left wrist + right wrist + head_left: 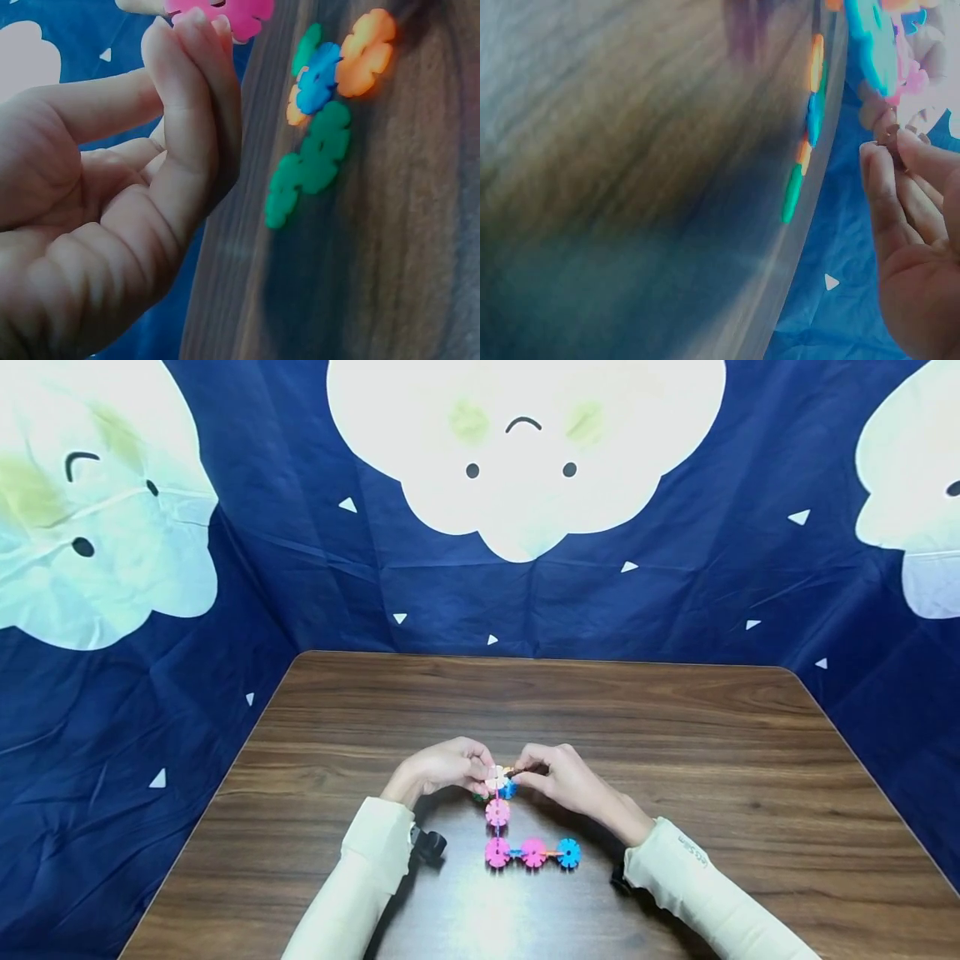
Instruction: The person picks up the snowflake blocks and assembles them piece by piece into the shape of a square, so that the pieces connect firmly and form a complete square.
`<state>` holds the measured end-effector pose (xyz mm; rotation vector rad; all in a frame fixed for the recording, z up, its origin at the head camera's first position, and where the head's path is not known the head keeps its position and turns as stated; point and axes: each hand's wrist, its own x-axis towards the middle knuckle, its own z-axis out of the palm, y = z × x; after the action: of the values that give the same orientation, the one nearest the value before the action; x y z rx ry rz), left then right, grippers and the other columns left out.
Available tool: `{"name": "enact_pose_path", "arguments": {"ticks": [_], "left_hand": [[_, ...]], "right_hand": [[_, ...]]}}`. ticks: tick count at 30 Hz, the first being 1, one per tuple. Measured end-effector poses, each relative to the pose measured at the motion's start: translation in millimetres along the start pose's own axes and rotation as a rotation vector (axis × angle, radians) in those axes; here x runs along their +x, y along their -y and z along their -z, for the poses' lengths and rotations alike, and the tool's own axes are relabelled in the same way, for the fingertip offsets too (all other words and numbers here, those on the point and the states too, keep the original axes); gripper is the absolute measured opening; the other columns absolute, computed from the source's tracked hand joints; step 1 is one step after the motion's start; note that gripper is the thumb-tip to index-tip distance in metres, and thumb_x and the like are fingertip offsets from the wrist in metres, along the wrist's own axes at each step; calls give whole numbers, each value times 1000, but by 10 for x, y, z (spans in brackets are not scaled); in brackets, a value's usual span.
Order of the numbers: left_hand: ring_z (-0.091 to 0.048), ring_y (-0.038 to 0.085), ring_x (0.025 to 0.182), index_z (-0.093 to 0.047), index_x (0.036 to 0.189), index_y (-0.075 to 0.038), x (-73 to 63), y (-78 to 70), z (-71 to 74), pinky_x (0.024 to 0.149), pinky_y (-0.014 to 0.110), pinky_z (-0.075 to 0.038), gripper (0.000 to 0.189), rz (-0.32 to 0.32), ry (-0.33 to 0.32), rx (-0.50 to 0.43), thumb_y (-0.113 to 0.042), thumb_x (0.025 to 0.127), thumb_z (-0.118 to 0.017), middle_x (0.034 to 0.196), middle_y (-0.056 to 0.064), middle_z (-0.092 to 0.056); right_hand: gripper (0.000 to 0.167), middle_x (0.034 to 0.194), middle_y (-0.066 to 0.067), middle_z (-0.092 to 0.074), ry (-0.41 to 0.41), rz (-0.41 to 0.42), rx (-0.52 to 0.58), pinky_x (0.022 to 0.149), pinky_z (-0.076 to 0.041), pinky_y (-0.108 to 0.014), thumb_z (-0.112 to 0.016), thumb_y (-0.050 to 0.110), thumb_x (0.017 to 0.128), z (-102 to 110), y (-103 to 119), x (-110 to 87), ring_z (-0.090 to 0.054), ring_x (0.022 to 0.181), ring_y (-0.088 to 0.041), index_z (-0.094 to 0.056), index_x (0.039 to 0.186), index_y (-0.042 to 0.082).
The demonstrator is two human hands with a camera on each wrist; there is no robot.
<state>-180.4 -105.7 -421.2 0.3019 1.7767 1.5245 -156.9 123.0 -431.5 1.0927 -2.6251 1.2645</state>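
Both hands meet over the middle of the table around a linked chain of notched plastic snowflake discs. My left hand (448,767) pinches a pink disc (253,13) between thumb and fingertips, at the chain's far end. Across from it, my right hand (566,781) pinches a small brownish disc (895,148), mostly covered by the fingertips, right beside the left hand's piece. Toward the front the chain runs down through a pink disc (497,812), then turns right at a pink corner disc (497,853) to another pink one (533,853) and a blue disc (568,853).
Under the hands, several loose discs lie on the wooden table (675,718): green (326,146), blue (319,79) and orange (366,52). A blue cloth backdrop (450,593) with cloud shapes stands behind the table's far edge. Each wrist carries a small black camera.
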Motion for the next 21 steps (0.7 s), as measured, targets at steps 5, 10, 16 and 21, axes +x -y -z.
{"name": "enact_pose_path", "arguments": {"ticks": [5, 10, 16, 21], "left_hand": [[-63, 13, 67, -54, 94, 7, -15, -7, 31, 69, 23, -57, 4, 4, -11, 10, 5, 91, -52, 76, 4, -60], [-63, 13, 66, -54, 93, 6, -29, -3, 12, 68, 23, -56, 4, 7, -5, 14, 4, 91, -53, 75, 5, -60], [-63, 13, 65, -54, 94, 8, -34, -11, -13, 66, 22, -57, 6, 13, -8, 43, 3, 91, -53, 75, 5, -61], [-63, 13, 65, -55, 94, 7, -31, -10, -5, 67, 23, -57, 5, 23, -3, 64, 3, 91, -53, 74, 5, -62]], "right_hand": [[7, 85, 0, -72, 28, -38, 38, 69, -57, -24, -70, 12, 87, 39, -11, 6, -66, 75, -6, -64, 89, 12], [4, 83, 0, -70, 72, -71, -19, 69, -55, -23, -66, 12, 90, 55, -15, 28, -62, 75, -6, -64, 88, 8], [25, 85, 1, -62, 235, -140, -185, 68, -51, -24, -75, 26, 83, 19, 2, 7, -58, 77, -11, -62, 96, 9], [28, 90, -1, -60, 230, -148, -232, 70, -50, -26, -73, 32, 84, -80, -9, 36, -57, 80, -13, -61, 100, 11]]}}
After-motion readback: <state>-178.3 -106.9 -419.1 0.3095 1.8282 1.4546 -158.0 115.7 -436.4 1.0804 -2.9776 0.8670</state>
